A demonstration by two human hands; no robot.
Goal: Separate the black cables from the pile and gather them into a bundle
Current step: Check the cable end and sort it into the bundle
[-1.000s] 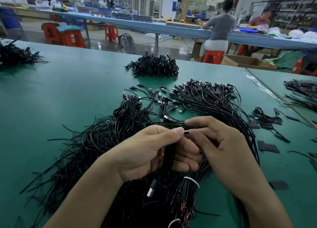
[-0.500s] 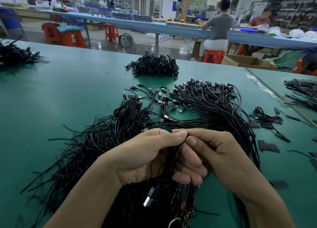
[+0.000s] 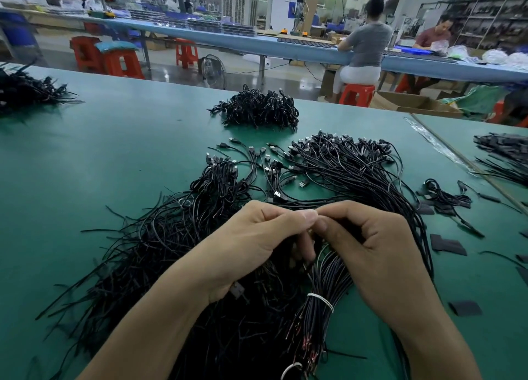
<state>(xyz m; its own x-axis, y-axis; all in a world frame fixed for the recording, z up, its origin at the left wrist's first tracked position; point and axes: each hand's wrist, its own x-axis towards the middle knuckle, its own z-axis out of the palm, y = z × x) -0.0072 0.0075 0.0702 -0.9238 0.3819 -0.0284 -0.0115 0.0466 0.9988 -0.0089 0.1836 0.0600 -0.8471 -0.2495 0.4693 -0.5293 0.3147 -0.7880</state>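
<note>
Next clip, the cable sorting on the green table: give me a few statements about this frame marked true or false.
1. Both hands meet above the cable pile. True: the left hand and right hand touch at the thumb tips.
2. A white tie wraps the cable bundle below the hands. True.
3. The table is red. False: it is green.
4. The separate heap at the far edge is white. False: it is black.
5. The right hand rests flat on the table. False: it is curled and raised over the cables.
</note>
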